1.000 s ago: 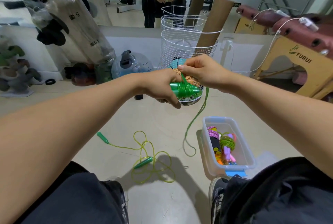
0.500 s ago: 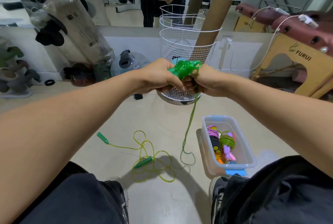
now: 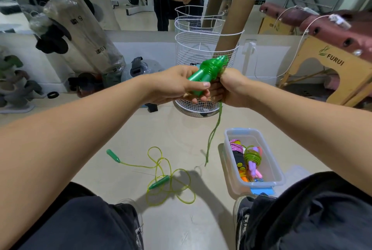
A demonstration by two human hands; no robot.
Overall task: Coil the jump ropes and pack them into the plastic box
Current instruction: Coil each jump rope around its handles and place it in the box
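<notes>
The green rope [image 3: 209, 72] is held up in front of the chest, between the two hands. Its two handles lie side by side, pointing up and away, with cord wound round their upper part. The left hand [image 3: 179, 84] grips the handles from below, thumb across their lower end and fingers curled underneath. The right hand [image 3: 229, 88] is clenched just beside the handles, touching the left fingers; it pinches the cord where it leaves the winding. From under the right hand a loose tail [image 3: 213, 135] of cord hangs straight down, ending above the floor [image 3: 181, 127], near the box [image 3: 277, 177] but outside it.

The box — clear plastic, open, with blue clips — stands on the floor by the right shoe [image 3: 241, 215]. In it lie a coiled pink rope [image 3: 236, 147], a yellow-green coil [image 3: 252, 157] round purple handles, a black handle and something orange, packed close together.

A second rope [image 3: 161, 177], thin and yellow-green with two green handles, sprawls uncoiled on the floor, well left of the box.

Beyond the hands stands a white wire basket [image 3: 193, 48] holding a cardboard tube [image 3: 233, 24] that leans to the right.
</notes>
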